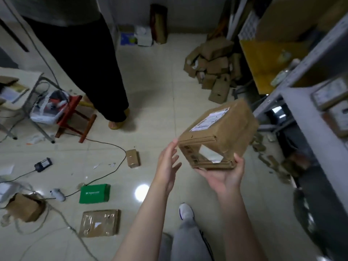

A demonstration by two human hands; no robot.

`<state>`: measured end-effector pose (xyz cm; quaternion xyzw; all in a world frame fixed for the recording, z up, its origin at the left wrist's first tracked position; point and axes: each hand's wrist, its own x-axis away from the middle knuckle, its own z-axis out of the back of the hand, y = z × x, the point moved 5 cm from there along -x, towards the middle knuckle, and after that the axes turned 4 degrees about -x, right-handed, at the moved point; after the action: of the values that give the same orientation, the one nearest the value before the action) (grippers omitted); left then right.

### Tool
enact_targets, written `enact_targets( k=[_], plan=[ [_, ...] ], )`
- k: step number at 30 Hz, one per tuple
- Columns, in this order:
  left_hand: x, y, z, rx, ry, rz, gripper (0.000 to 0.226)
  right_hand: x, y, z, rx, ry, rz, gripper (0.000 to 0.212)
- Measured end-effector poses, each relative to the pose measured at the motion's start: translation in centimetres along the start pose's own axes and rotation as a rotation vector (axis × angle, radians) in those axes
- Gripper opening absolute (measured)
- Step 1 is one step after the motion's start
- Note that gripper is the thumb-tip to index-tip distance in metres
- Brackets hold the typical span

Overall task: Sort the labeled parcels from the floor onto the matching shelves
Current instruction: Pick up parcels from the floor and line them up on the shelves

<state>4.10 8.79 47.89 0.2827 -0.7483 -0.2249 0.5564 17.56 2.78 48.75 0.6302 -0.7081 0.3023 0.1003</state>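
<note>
Two hands are showing, the left hand (167,166) and the right hand (226,178), and one brown parcel (220,134) is resting in the right. Four lone boxes are lying on the floor: one small brown box (132,158), one green box (94,193), one flat taped parcel (99,223) and one torn box (24,207), while a heap of brown boxes (212,66) is sitting too jumbled to count. One red stool (72,108) and one other person (84,63) are standing at left, and two labelled parcels (327,95) are sitting on the shelf (308,129).
</note>
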Motion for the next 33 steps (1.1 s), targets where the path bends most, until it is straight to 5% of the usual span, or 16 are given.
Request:
enact_targets(
  k=[4, 9, 14, 18, 21, 33],
  plan=[
    [3.8, -1.4, -2.2, 0.053, -0.179, 0.143, 0.065, 6.3, -0.6, 1.0, -0.185, -0.122, 0.083, 0.095],
    [7.7, -1.8, -4.4, -0.182, -0.398, 0.17, 0.063, 11.5, -0.2, 0.7, -0.306, -0.253, 0.063, 0.106],
    [10.2, -0.1, -4.4, -0.178, -0.531, 0.153, 0.051, 13.6, 0.0, -0.9, -0.212, -0.415, 0.027, 0.091],
    [11.0, 2.1, -3.0, -0.176, -0.463, 0.044, 0.034, 12.9, -0.6, -1.1, -0.201, -0.217, 0.05, 0.095],
    [11.3, 4.2, -1.6, -0.211, -0.377, -0.06, 0.04, 12.2, -1.9, -1.0, -0.032, -0.053, 0.178, 0.062],
    [13.7, 12.4, -3.0, -0.364, -0.411, -0.338, 0.039, 15.0, -8.1, -7.1, 0.513, 0.022, 0.465, 0.033]
  ],
)
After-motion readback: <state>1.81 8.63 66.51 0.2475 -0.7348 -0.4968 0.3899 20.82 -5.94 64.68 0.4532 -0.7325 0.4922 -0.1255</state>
